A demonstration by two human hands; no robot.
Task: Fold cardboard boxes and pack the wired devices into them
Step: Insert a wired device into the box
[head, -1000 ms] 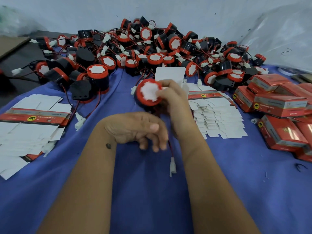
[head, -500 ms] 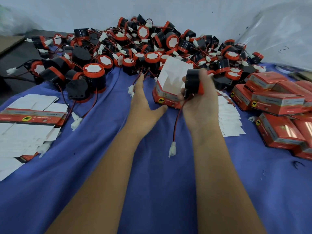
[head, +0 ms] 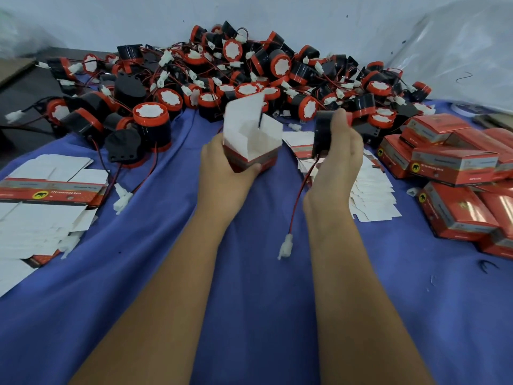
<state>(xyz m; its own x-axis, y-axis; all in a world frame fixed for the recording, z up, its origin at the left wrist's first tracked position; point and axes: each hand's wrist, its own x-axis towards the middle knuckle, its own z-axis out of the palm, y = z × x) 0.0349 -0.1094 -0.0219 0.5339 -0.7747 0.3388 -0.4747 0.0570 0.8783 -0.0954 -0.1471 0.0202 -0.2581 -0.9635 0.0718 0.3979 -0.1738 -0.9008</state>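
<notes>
Left hand (head: 222, 165) with its grip curled round an opened red cardboard box (head: 251, 140), flaps up, right hand (head: 337, 151) with its grip clamped on a black wired device (head: 323, 133), red wire and white connector (head: 286, 245) dangling above the blue-covered worktop (head: 255, 301), pile of devices (head: 249, 76) behind, packed boxes (head: 455, 168) at right, flat boxes (head: 41, 201) at left

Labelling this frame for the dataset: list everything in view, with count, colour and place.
open box: one, red with white flaps, upright in the left hand
held device: one, black, in the right hand; red wire with white connector hangs below
loose devices: many, black and red, piled at the back
flat boxes: two stacks, white and red, far left and behind the right hand
packed boxes: many, red, heaped at right
cloth: one, blue, covers the table
left hand: grips the box
right hand: grips the device
</notes>
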